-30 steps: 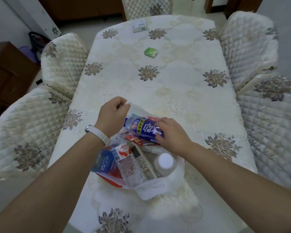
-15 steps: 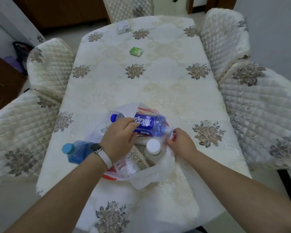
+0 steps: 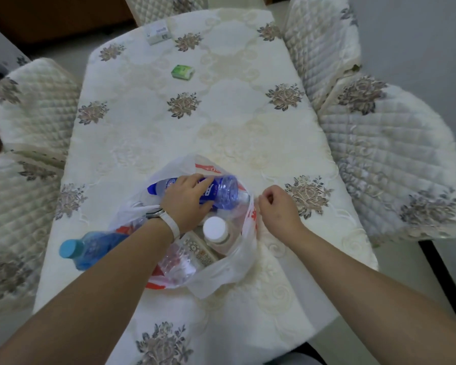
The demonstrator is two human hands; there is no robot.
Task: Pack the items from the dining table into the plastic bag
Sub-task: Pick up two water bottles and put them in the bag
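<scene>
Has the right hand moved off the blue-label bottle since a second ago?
Yes. The right hand has left the blue-label bottle and shifted right, toward the flower motif on the tablecloth, now pinching the plastic bag edge. The left hand holds the bottle.

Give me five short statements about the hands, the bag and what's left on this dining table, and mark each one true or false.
1. The left hand grips the clear plastic bottle with the dark blue label, which lies across the open white plastic bag. True.
2. The right hand holds a white-capped bottle. False: it pinches the bag's edge; the white-capped bottle stands inside the bag.
3. The small green packet is already bagged. False: it lies on the tablecloth, far from the bag.
4. A white box sits near the table's far edge. True.
5. The light-blue-capped bottle stands upright. False: it lies on its side at the bag's left.
</scene>
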